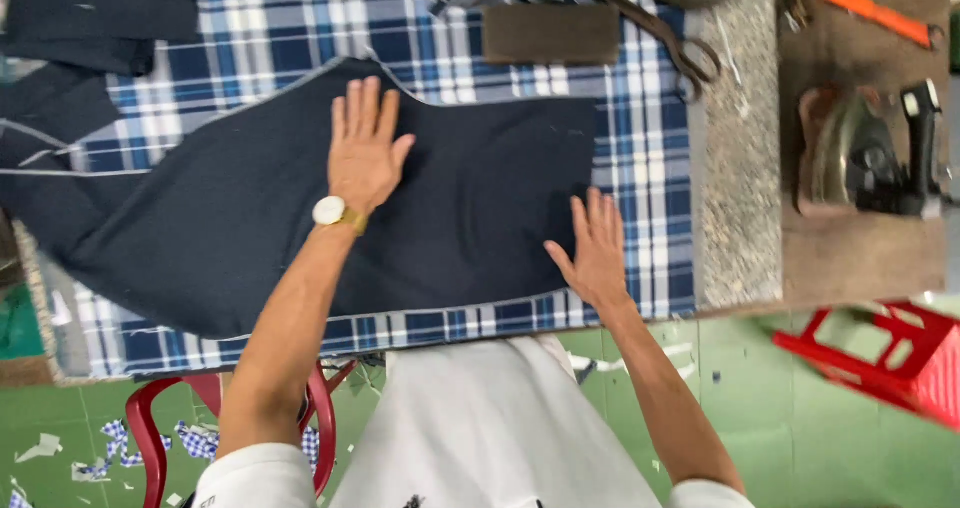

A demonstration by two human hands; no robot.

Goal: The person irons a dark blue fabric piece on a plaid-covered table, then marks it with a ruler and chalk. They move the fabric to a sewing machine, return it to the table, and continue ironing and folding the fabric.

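Flat across the plaid-covered table [640,118] lies a dark cloth piece [250,228], running from far left to middle. It looks soft and limp, light, likely to crease or slide on the plaid; edges or corners seem the best places to take hold. Left hand [362,153] presses its middle, fingers [360,108] spread and flat, holding nothing. Right hand [595,248] rests on the near right edge, fingers [598,213] likewise splayed. Further right sit shears [665,33] and an iron [870,153].
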